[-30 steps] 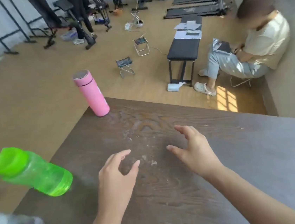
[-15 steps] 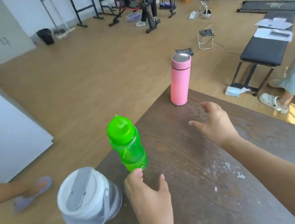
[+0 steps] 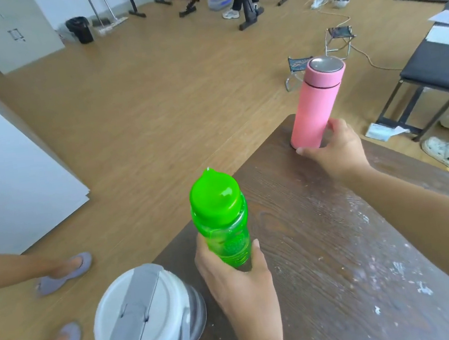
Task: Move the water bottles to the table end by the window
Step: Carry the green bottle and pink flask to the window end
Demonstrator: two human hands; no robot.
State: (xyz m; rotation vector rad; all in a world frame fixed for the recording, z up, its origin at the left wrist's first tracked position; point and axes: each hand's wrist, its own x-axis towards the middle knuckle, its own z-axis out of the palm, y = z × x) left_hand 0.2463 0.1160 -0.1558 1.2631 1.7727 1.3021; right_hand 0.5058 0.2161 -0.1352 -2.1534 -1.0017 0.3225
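Observation:
Three bottles stand along the left edge of a dark wooden table. My left hand wraps the base of the green translucent bottle, which stands upright. At the far corner my right hand curls around the bottom of the tall pink flask with a steel lid. Closest to me stands a clear bottle with a white and grey flip lid; no hand touches it.
The table's left edge and far corner drop to a wooden floor. A person's feet in grey slippers stand left of the table. A black bench, small folding stools and gym equipment stand beyond. A seated person's shoe shows at right.
My view turned left and both hands reached out. The left hand closed around the green bottle's base and the right hand closed around the pink flask's base.

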